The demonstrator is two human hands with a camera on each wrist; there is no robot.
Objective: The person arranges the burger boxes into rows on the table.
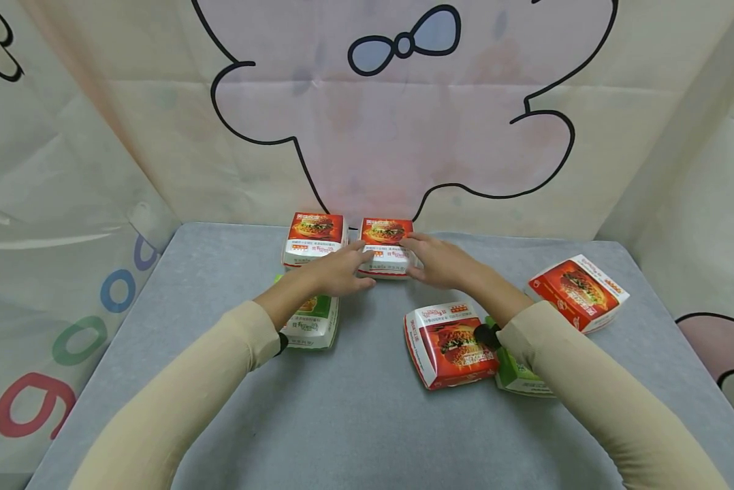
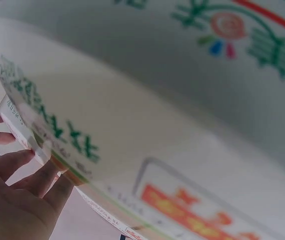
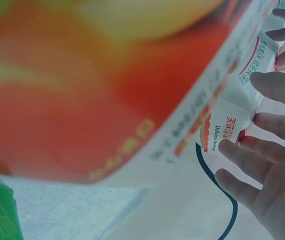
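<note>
A red-and-white burger box sits at the back middle of the table, lid picture up. My left hand is at its left side, fingertips over its front left edge. At its right side is my right hand, fingers spread and fairly straight in the right wrist view, close to the white box wall. Whether each fingertip touches is hard to tell. Just left stands another red burger box, partly behind my left hand. A green-and-white burger box lies under my left wrist, partly hidden.
Near my right forearm lie a red burger box and a green one, largely covered by the sleeve. Another red box sits angled at the right. A printed cloth backdrop rises behind the grey table.
</note>
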